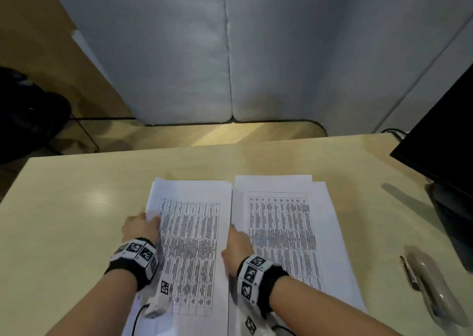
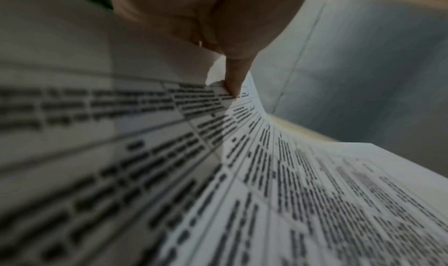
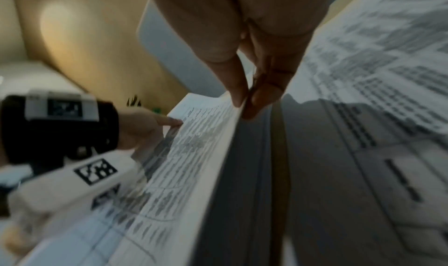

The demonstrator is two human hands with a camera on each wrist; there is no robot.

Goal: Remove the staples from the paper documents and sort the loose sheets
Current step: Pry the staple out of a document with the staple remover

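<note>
- The left hand (image 1: 140,227) grips the left long edge of the left stack (image 1: 190,246): in the left wrist view the thumb (image 2: 236,74) presses on the printed top sheet while the rest of the fingers are tucked under the lifted edge, out of sight.
- The right hand (image 1: 238,243) pinches the opposite, right long edge of the same stack; the right wrist view shows thumb and fingers (image 3: 264,93) closed thin on that edge, which stands a little clear of the paper below.
- So both hands hold one bundle between them, its long axis running away from the person, one hand on each long side and neither nearer than the other.
- The right stack (image 1: 286,233) lies just beside it on the tabletop (image 1: 76,202), parallel, with sheets fanned slightly at its far corner; the right forearm crosses its near part.
- No staple can be made out in any view; the print is too blurred.
- My reading: the left bundle is being squared or lifted for sorting, so the coming move turns on keeping both long edges level, lest loose sheets slide out.
- A grey stapler-like tool (image 1: 432,284) lies well apart to the right, untouched, near a dark monitor (image 1: 445,141).
</note>
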